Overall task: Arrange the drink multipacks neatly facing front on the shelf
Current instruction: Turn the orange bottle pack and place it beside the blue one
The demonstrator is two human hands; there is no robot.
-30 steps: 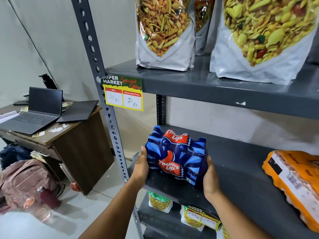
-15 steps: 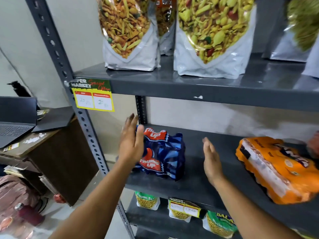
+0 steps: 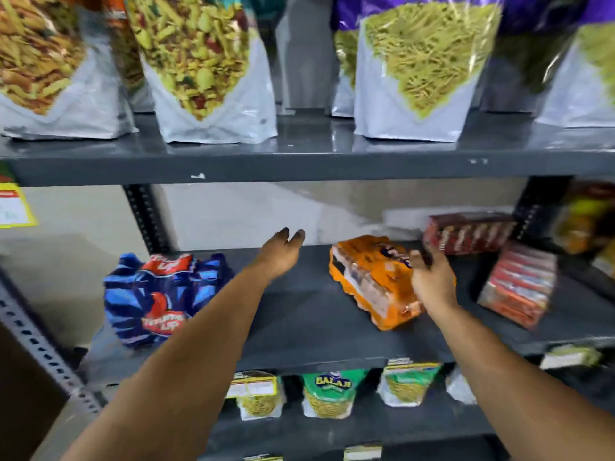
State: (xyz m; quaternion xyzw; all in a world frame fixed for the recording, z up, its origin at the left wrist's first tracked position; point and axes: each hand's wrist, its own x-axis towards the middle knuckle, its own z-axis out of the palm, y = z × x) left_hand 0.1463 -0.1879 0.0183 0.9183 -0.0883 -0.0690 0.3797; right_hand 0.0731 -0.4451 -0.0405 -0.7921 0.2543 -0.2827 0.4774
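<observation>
A blue Thums Up multipack (image 3: 159, 297) stands at the left end of the grey middle shelf (image 3: 299, 321), label facing me. An orange multipack (image 3: 372, 281) lies skewed further right on the same shelf. My left hand (image 3: 281, 252) hovers open over the bare shelf between the two packs, touching neither. My right hand (image 3: 431, 281) is in front of the orange pack's right side, fingers spread; whether it touches the pack I cannot tell. Two red packs (image 3: 519, 284) sit at the right end, one tilted.
Large snack bags (image 3: 206, 71) line the upper shelf (image 3: 299, 161). Small green snack packets (image 3: 327, 392) stand on the lower shelf. A perforated upright post (image 3: 36, 347) rises at the left, with a yellow price tag (image 3: 13, 204) near it.
Both hands left the blue pack, which stays at the shelf's left end, and moved right. My view swung right; my right hand now reaches the orange pack.
</observation>
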